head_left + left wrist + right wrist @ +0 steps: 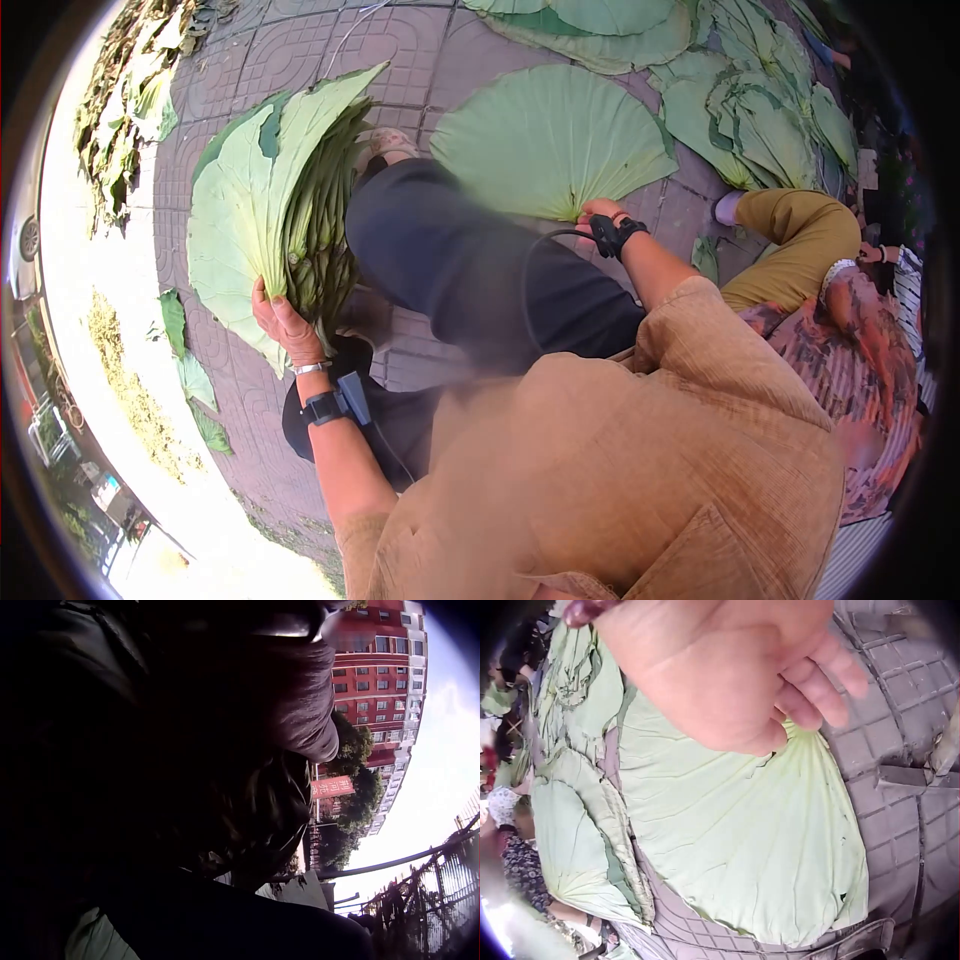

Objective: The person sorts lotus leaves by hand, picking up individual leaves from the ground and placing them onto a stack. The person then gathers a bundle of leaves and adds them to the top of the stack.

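My left hand (287, 325) holds the lower end of a thick stack of folded lotus leaves (235, 215), which stands on edge beside my leg. Its fingers lie against the pale outer leaf; the left wrist view is mostly too dark to show the grip. At the right, my right hand (603, 215) pinches the pointed base of a broad, half-round lotus leaf (555, 135) spread over the paving. In the right wrist view the thumb and fingers of this hand (735, 675) meet at the point where the veins of the leaf (742, 825) converge.
More lotus leaves (610, 45) lie at the far side, with a heap of crumpled leaves (750, 110) at the right. Another person in mustard trousers (800, 235) sits close on my right. Dried leaves (130, 110) and loose scraps (190, 375) lie to the left.
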Demonstrator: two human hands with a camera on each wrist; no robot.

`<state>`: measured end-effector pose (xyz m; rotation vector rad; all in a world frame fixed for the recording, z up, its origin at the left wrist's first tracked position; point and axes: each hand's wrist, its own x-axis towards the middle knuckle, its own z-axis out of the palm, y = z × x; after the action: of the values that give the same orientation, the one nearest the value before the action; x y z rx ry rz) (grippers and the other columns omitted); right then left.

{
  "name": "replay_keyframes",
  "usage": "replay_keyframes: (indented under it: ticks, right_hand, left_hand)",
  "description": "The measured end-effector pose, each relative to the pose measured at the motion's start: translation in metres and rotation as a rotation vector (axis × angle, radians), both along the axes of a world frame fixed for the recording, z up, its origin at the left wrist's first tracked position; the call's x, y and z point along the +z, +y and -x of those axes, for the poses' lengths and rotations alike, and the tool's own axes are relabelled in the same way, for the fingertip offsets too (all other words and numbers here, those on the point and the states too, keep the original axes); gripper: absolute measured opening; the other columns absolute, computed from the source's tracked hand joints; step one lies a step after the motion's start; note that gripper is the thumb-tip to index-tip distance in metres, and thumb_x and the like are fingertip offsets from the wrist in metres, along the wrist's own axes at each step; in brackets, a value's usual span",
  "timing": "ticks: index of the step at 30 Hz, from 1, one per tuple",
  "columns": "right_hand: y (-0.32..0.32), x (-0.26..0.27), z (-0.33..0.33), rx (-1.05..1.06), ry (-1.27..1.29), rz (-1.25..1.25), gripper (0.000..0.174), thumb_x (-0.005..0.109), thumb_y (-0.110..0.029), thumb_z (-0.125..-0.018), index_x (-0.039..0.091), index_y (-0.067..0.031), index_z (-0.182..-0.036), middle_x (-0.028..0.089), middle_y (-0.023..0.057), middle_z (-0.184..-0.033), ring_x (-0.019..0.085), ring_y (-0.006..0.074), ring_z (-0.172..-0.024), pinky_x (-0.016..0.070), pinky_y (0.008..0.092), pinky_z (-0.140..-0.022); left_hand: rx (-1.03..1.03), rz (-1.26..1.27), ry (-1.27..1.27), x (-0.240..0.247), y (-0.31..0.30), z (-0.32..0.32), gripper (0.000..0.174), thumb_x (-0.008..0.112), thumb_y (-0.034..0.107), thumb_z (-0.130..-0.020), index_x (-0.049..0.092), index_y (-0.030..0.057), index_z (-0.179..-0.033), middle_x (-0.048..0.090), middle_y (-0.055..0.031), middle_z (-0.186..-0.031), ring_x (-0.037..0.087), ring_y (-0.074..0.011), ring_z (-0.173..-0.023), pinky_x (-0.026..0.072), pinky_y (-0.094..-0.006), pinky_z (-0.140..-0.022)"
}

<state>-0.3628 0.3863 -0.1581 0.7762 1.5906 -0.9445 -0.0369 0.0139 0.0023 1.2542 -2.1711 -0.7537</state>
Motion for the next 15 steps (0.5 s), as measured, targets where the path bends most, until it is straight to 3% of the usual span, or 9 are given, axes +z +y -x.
replay_keyframes:
  ticks: [1, 4, 10, 13, 15]
  right_hand:
    - [0.003, -0.003, -0.001, -0.042, -0.015, 0.012, 0.032, 0.050, -0.018, -0.081, 0.042, -0.0020, -0.108, 0.052, 0.0120, -0.101, 0.057, 0.0241, -0.087, 0.0545, 0.0420, -0.064]
    - [0.007, -0.012, -0.009, -0.262, 0.003, 0.005, 0.027, 0.050, -0.018, -0.080, 0.047, -0.0001, -0.099, 0.054, 0.0141, -0.093, 0.059, 0.0253, -0.072, 0.0535, 0.0436, -0.057]
    - [0.017, -0.060, -0.021, -0.340, -0.067, 0.026, 0.042, 0.053, -0.023, -0.080, 0.039, 0.0000, -0.112, 0.048, 0.0167, -0.105, 0.056, 0.0306, -0.082, 0.0523, 0.0479, -0.064]
    - [0.015, -0.060, -0.021, -0.349, -0.146, 0.087, 0.056, 0.053, -0.021, -0.081, 0.026, -0.0068, -0.128, 0.024, 0.0174, -0.132, 0.049, 0.0319, -0.099, 0.0522, 0.0483, -0.070]
    - [0.014, -0.059, -0.022, -0.364, -0.137, 0.098, 0.059, 0.053, -0.021, -0.081, 0.023, -0.0084, -0.130, 0.021, 0.0169, -0.134, 0.048, 0.0321, -0.100, 0.0517, 0.0484, -0.071]
  left_hand:
    - [0.005, -0.003, 0.003, -0.002, 0.000, 0.000, 0.073, 0.027, 0.059, -0.083, 0.040, -0.0020, -0.120, 0.043, -0.0185, -0.118, 0.035, -0.0300, -0.113, 0.0231, -0.0392, -0.097]
    - [0.009, -0.076, 0.026, -0.003, -0.001, -0.001, 0.075, 0.027, 0.059, -0.082, 0.037, -0.0031, -0.122, 0.039, -0.0183, -0.120, 0.035, -0.0289, -0.113, 0.0238, -0.0385, -0.097]
    - [-0.006, -0.189, 0.085, -0.007, -0.004, -0.006, 0.075, 0.029, 0.059, -0.082, 0.034, -0.0038, -0.124, 0.034, -0.0169, -0.123, 0.034, -0.0269, -0.114, 0.0255, -0.0377, -0.098]
    - [-0.003, -0.208, 0.091, -0.007, -0.003, -0.006, 0.074, 0.030, 0.058, -0.083, 0.033, -0.0037, -0.124, 0.035, -0.0164, -0.122, 0.034, -0.0264, -0.114, 0.0264, -0.0377, -0.098]
    - [-0.008, -0.211, 0.086, -0.006, -0.003, -0.006, 0.073, 0.031, 0.057, -0.083, 0.033, -0.0037, -0.124, 0.035, -0.0164, -0.123, 0.035, -0.0263, -0.114, 0.0267, -0.0377, -0.098]
